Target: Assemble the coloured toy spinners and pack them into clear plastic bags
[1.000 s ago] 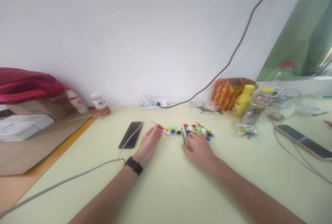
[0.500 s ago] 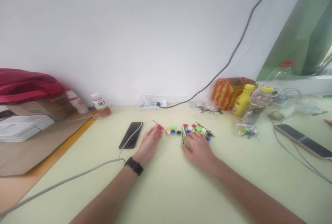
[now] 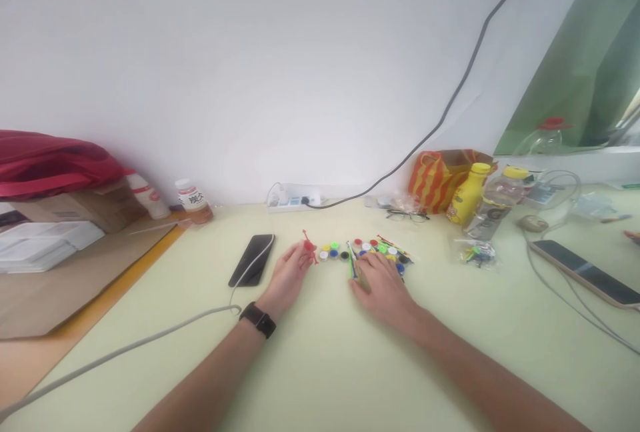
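Red peg (image 3: 310, 246), a thin stick with a small disc on it, stood tilted just above the pale green table (image 3: 320, 365), pinched between the thumb and fingertips of the left hand (image 3: 289, 275). Far left, a red bag (image 3: 50, 162) sat on boxes, and a labelled bottle (image 3: 194, 202) stood by the wall. A black phone (image 3: 251, 259) lay just left of that hand. Right of the peg ran a short row of coloured caps (image 3: 333, 251). The right hand (image 3: 383, 289) lay palm down, fingers draped over a pile of coloured pieces (image 3: 390, 250); whether they gripped any could not be told. Farther right stood a yellow bottle (image 3: 467, 202).
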### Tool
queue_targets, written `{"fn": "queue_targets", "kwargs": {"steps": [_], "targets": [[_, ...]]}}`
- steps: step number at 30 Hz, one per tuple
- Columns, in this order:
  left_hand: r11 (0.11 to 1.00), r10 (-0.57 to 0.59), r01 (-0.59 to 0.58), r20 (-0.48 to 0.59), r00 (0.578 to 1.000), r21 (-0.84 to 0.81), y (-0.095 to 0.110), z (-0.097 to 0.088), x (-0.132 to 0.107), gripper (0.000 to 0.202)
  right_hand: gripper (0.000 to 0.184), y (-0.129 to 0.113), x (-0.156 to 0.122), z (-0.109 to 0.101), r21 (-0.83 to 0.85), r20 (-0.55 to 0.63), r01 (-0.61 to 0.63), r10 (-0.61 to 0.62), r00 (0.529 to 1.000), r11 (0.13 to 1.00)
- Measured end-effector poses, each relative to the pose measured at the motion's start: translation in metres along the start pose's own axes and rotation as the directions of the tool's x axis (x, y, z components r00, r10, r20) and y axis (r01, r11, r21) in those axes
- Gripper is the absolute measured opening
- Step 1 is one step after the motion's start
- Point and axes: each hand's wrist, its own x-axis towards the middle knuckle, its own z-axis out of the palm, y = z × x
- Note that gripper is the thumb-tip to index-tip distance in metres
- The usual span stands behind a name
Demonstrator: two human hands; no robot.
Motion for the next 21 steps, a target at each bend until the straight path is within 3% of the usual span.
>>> {"fn": "queue_targets", "kwargs": {"steps": [7,21], "targets": [[1.0,-0.018,0.018,-0.026,0.999,0.023,0.0011,0.0007,-0.0008,0.017,0.012,0.0018,0.0,0.002,0.001,0.006,0.078,-0.078,0.997,0.997],[1.0,-0.026,0.027,-0.032,0.999,0.016,0.0038,0.0037,-0.0028,0.016,0.014,0.0,0.0006,0.0013,-0.041,0.024,0.086,-0.085,0.996,0.995]]}}
